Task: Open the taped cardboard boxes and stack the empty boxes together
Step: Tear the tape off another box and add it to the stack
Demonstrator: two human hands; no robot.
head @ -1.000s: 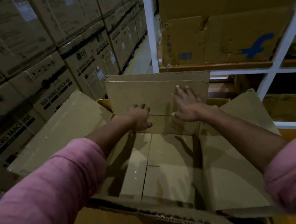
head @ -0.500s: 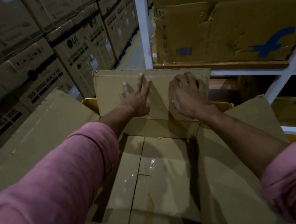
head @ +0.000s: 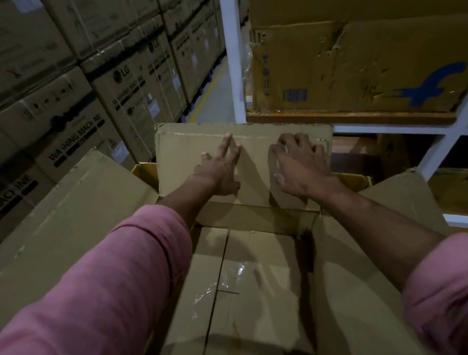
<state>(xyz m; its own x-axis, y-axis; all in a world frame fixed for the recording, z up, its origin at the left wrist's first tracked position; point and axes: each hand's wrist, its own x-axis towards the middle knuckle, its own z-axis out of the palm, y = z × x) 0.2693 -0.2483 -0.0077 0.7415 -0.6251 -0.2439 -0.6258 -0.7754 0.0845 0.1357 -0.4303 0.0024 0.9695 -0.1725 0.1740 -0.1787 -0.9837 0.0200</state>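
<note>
Head view: an open cardboard box (head: 244, 297) stands hemmed between stacked washing-machine cartons (head: 72, 119) and a white shelf rack (head: 232, 43), a narrow aisle (head: 214, 95) beyond. Left hand (head: 219, 170) presses flat, fingers straight, on the far flap (head: 251, 141); right hand (head: 300, 164) rests there, fingers bent, holding nothing. Clear tape (head: 227, 281) glints inside.

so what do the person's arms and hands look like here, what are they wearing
Both arms wear pink long sleeves pushed up towards the elbows, leaving the forearms bare. The left hand and right hand are bare: no gloves, watch or rings visible in this dim light.
</note>
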